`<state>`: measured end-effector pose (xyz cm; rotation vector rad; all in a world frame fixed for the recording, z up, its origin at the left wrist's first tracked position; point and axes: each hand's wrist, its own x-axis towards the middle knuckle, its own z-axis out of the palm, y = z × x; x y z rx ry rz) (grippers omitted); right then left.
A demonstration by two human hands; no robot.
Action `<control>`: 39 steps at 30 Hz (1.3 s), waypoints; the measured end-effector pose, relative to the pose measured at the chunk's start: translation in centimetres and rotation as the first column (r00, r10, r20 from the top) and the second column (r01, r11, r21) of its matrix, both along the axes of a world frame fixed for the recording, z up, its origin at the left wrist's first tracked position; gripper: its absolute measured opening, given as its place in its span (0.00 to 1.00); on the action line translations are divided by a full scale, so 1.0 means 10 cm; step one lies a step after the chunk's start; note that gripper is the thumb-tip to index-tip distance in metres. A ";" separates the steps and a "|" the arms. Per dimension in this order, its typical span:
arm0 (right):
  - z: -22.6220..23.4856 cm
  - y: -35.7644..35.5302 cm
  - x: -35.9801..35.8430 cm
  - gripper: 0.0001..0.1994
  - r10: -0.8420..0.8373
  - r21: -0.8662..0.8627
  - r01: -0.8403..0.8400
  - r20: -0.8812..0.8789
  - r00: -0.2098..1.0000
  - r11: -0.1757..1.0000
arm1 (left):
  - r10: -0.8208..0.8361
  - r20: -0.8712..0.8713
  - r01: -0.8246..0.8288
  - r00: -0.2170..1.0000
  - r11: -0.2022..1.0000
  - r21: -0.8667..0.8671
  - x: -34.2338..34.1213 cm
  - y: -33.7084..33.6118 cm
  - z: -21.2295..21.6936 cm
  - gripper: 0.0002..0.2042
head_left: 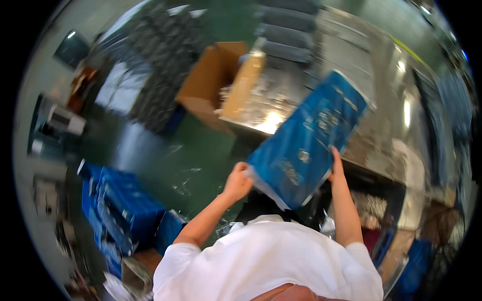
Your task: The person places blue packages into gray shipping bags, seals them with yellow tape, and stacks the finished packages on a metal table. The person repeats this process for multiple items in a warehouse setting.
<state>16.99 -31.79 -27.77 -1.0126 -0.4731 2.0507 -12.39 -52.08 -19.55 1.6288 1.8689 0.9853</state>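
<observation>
A large blue plastic packaging bag with white print hangs tilted between my hands, its far end over the metal-topped table. My left hand is closed on the bag's near left corner. At the bag's right edge my right hand grips it, thumb along the side; the other fingers are hidden beneath. The picture is blurred, so whether anything is inside the bag cannot be made out.
An open cardboard box stands left of the table. Stacked grey bundles lie at the table's far side, with more grey stacks beyond the box. A blue crate-like bundle sits on the green floor at left.
</observation>
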 end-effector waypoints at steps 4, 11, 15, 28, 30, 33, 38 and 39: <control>0.10 -0.30 -0.28 0.26 -0.123 -0.005 0.125 -0.237 0.964 0.992 | 0.001 -0.040 0.006 0.999 0.984 0.179 0.00 -0.10 0.44 0.07; 0.07 -0.74 -1.35 0.28 -0.154 0.389 0.139 0.008 0.988 0.911 | 0.067 -0.034 -0.037 0.997 0.831 0.556 -0.58 -1.02 0.57 0.05; 0.48 -1.24 -2.32 0.32 -0.007 0.178 0.048 -0.222 0.975 0.983 | 0.271 0.275 -0.377 0.922 0.789 0.485 -1.03 -1.88 0.51 0.11; 0.37 -3.05 -5.71 0.32 0.693 0.181 -0.708 -0.469 0.548 0.682 | 0.333 0.931 -0.909 0.148 0.416 -0.004 -2.20 -4.27 0.01 0.35; 0.43 -3.41 -6.17 0.31 0.763 0.201 -0.786 -0.466 0.449 0.585 | 0.336 0.938 -0.951 0.087 0.310 -0.023 -2.27 -4.51 0.01 0.34; 0.47 -4.00 -6.84 0.30 0.842 0.202 -0.884 -0.448 0.300 0.422 | 0.302 0.949 -0.985 -0.086 0.115 -0.125 -2.38 -4.78 -0.03 0.35; 0.18 -4.96 -8.11 0.29 0.891 0.114 -0.986 -0.450 0.055 0.119 | 0.239 0.970 -0.984 -0.036 -0.176 0.006 -2.82 -5.16 -0.18 0.33; 0.11 -5.18 -8.36 0.29 0.895 0.109 -0.991 -0.445 0.025 0.082 | 0.199 0.978 -0.968 -0.063 -0.249 -0.012 -2.95 -5.24 -0.20 0.33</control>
